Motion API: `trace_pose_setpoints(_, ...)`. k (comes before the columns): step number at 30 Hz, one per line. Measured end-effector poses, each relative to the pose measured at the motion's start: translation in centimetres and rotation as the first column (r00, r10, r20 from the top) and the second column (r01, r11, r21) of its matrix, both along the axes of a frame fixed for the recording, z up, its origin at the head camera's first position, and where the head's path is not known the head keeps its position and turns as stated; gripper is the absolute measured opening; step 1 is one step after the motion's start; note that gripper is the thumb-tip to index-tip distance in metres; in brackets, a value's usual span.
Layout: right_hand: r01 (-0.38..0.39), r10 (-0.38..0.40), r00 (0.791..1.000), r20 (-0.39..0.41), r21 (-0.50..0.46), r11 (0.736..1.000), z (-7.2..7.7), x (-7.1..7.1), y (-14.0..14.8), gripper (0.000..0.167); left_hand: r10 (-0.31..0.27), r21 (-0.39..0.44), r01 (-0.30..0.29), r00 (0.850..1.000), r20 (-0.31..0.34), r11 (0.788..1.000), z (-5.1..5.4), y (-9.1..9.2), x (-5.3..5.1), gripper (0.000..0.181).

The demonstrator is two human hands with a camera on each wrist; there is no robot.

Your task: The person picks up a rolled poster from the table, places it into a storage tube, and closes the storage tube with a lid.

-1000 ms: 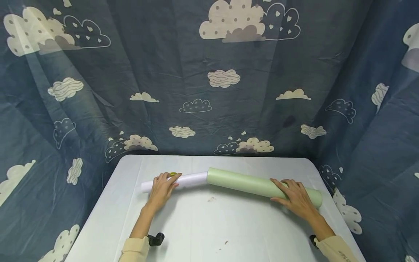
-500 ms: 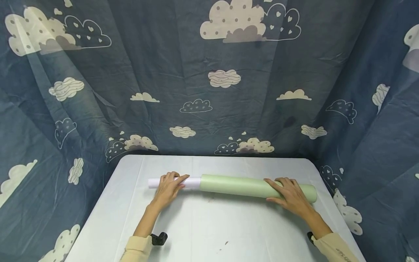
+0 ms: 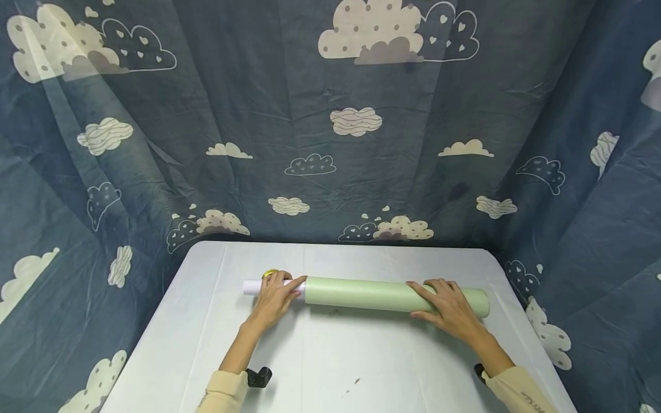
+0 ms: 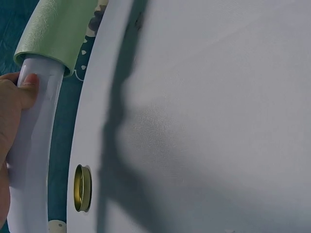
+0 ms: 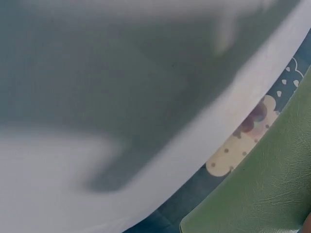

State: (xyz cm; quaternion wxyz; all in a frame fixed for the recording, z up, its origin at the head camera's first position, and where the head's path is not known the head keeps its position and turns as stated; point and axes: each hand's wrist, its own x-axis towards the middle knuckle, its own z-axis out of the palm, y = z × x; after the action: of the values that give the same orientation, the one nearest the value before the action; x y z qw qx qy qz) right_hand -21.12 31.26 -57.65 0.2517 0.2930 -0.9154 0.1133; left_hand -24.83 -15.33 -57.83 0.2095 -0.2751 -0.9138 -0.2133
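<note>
A pale lavender-white tube (image 3: 251,287) runs into the open left end of a wider light green roll (image 3: 356,293). My left hand (image 3: 275,299) grips the white tube close to the green rim, its thumb lying along the tube in the left wrist view. Near the green roll's right end, my right hand (image 3: 448,307) holds it with the thumb on the near side and the fingers over the top. Both pieces are up off the table, nearly level. How deep the white tube reaches inside is hidden. The right wrist view shows the green roll's textured surface (image 5: 262,194).
A gold-coloured ring (image 4: 82,188), like a roll of tape, stands on edge on the white table (image 3: 361,361), just behind my left hand. Cloud-print dark blue cloth (image 3: 310,115) hangs behind and on both sides. A few small dark marks show on the table.
The white tube has gone further into the green roll. My left hand has moved right and my right hand left, while the pair has come from slanted to nearly level.
</note>
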Motion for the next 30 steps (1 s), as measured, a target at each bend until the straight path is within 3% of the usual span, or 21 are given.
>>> trace_pose_setpoints(6,0.013,-0.013,1.0,-0.018,-0.001,1.0,-0.5,0.5,-0.3,0.078,0.017,-0.027,-0.016,0.999,0.028,0.999,0.0,0.0,0.2,0.049)
trace_pose_setpoints(12,0.023,-0.023,1.0,-0.021,-0.011,1.0,-1.0,0.7,-0.4,0.076,0.037,-0.024,-0.037,0.999,0.033,0.999,0.6,-0.3,0.4,0.059)
trace_pose_setpoints(16,0.042,-0.042,0.999,-0.007,-0.037,0.998,-1.1,1.0,-0.1,0.078,0.099,-0.008,-0.099,0.994,0.046,0.995,1.2,-1.2,0.5,0.055)
trace_pose_setpoints(18,0.051,-0.051,0.999,0.0,-0.045,0.998,-1.3,1.3,0.1,0.079,0.166,0.044,-0.169,0.984,0.071,0.985,1.4,-1.9,0.5,0.048)
trace_pose_setpoints(20,0.058,-0.058,0.998,0.005,-0.051,0.997,-1.4,1.4,0.3,0.08,0.234,0.116,-0.248,0.964,0.122,0.962,1.7,-2.8,0.5,0.043)
trace_pose_setpoints(23,0.065,-0.065,0.998,0.003,-0.062,0.996,-1.4,1.5,0.6,0.082,0.283,0.23,-0.35,0.917,0.28,0.908,1.8,-4.1,0.3,0.039)
trace_pose_setpoints(27,0.062,-0.062,0.998,-0.004,-0.066,0.996,-1.0,1.4,0.8,0.084,0.241,0.38,-0.45,0.842,0.484,0.808,1.6,-4.9,0.2,0.04)
trace_pose_setpoints(30,0.057,-0.058,0.998,-0.011,-0.061,0.996,-0.5,1.5,0.7,0.084,0.202,0.457,-0.503,0.804,0.559,0.734,1.4,-5.1,0.2,0.04)
